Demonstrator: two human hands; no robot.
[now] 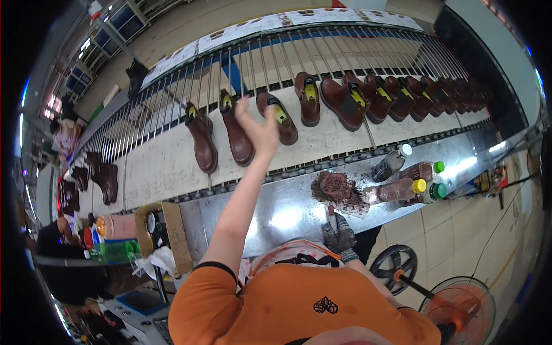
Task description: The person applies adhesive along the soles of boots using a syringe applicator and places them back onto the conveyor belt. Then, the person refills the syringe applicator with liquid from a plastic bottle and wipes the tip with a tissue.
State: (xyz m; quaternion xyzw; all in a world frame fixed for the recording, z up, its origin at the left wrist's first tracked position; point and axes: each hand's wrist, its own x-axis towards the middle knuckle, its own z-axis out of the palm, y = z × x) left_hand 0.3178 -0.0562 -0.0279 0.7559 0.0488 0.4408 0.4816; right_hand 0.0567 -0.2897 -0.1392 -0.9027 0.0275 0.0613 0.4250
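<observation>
My left hand (260, 129) reaches out over the conveyor with fingers apart and nothing visible in its grip. It is between a tall brown leather boot (237, 133) and a brown boot with a yellow inside (280, 119); whether it touches either, I cannot tell. To its left another brown boot (202, 141) lies on the belt. My right hand (339, 234), in a dark grey glove, is low over the metal table's near edge. Its fingers are closed round a slim stick-like tool (331, 211) with a reddish-brown end, just below a crumbly brown heap (334, 185).
Several brown boots (345, 103) line the slatted conveyor (155, 178) to the right. Bottles with a white-capped one (390, 163) and a yellow-capped one (399, 190) occupy the metal table (282, 215). A cardboard box (177, 236), a fan (466, 310) and another person (60, 247) are nearby.
</observation>
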